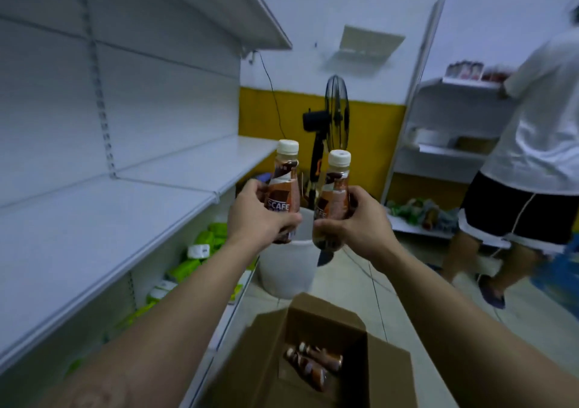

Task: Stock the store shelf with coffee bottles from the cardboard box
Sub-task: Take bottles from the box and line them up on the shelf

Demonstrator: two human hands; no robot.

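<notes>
We record two coffee bottles held upright in the air, one per hand, side by side but apart. The left hand is wrapped round the lower body of the left bottle: the thumb crosses the front below the label lettering and the other fingers curl round the far side, clamped on it. The right hand grips the right bottle likewise, thumb across the front low on the body, fingers closed behind. Both cream caps and necks stand clear above the fingers; the bases show just below them.

Both forearms reach forward from the bottom corners and converge, wrists roughly level, the hands near each other without touching.

The white shelf lies to the left, bare, its front edge running diagonally away, below and left of the left bottle. An upper shelf overhangs well above. The cardboard box sits open below between the forearms, flaps up, with more bottles lying in it. Ahead stand a white bucket and a black fan. A second person stands at right by another rack, well apart from the hands.
</notes>
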